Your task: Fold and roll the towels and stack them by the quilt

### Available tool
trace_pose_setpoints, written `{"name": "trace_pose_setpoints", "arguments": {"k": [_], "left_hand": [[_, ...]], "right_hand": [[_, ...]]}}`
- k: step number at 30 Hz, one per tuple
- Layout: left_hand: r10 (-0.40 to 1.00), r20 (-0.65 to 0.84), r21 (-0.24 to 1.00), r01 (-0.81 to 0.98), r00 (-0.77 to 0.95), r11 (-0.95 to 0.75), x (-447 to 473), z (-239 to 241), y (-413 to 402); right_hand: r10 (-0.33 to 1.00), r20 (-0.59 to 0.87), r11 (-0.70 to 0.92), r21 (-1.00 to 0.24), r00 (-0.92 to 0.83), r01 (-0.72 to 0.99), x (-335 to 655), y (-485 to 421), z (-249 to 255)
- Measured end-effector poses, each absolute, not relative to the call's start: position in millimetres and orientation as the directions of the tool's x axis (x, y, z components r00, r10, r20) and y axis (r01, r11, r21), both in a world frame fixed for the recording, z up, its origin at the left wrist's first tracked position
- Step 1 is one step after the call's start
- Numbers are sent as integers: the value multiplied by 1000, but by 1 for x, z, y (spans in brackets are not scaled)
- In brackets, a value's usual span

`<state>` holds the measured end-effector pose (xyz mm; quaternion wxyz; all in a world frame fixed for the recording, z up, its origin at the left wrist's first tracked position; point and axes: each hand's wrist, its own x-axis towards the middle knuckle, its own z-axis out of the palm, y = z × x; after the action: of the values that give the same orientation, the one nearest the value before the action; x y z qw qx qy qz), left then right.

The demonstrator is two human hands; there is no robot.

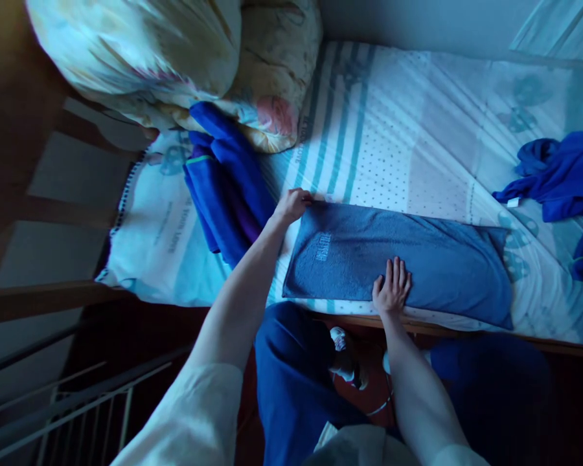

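Observation:
A grey-blue towel (350,252) with pale lettering near its left end lies folded into a long strip along the front edge of the bed. My left hand (294,206) pinches the towel's far left corner, fingers closed on it. Flat on the towel's near side, right of its middle, rests my right hand (392,286) with its fingers stretched out. A few creases run across the towel, mostly at its right end.
The bed (447,142) has a patterned, wrinkled sheet. Bright blue clothing (223,175) lies left of the towel, below a bulky floral quilt (175,52). More blue clothing (563,175) is bunched at the right. A metal rail (87,395) stands at lower left.

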<state>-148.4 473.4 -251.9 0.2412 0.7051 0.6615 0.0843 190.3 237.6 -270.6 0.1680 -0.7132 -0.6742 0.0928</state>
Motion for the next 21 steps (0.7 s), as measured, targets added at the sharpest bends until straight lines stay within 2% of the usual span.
{"name": "trace_pose_setpoints", "arguments": {"k": [7, 12, 16, 21], "left_hand": [[998, 33, 421, 906, -62, 42, -121, -243, 444], [992, 67, 426, 896, 108, -127, -70, -251, 364], [991, 115, 447, 894, -62, 4, -22, -266, 294], [984, 121, 514, 840, 129, -173, 35, -274, 255]], "right_hand": [[994, 80, -35, -383, 71, 923, 191, 236, -271], [993, 92, -39, -378, 80, 925, 190, 236, -271], [991, 104, -36, -381, 82, 924, 189, 236, -269], [993, 90, -40, -368, 78, 929, 189, 234, -270]]}}
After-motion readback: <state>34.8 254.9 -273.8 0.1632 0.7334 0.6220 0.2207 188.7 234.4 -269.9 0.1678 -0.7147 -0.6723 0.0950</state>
